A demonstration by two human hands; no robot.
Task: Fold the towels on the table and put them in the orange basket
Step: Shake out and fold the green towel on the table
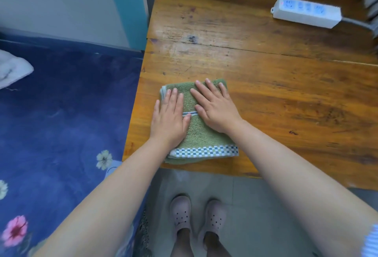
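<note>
Hands flat, we press a folded green towel [199,132] at the near left corner of the wooden table [286,93]; left hand [170,117] and right hand [214,109] lie open-fingered, gripping nothing. We judge firm, even smoothing outward will set the creases. A white power strip [306,11] sits far right, well clear. No orange basket shows.

A white power strip [306,11] lies at the far right of the wooden counter [276,85], its grey cable running off right. To the left, a dark blue flowered bedspread [61,113] carries a white cloth [12,70]. Pink clogs [196,218] stand on grey floor tiles [255,205].
</note>
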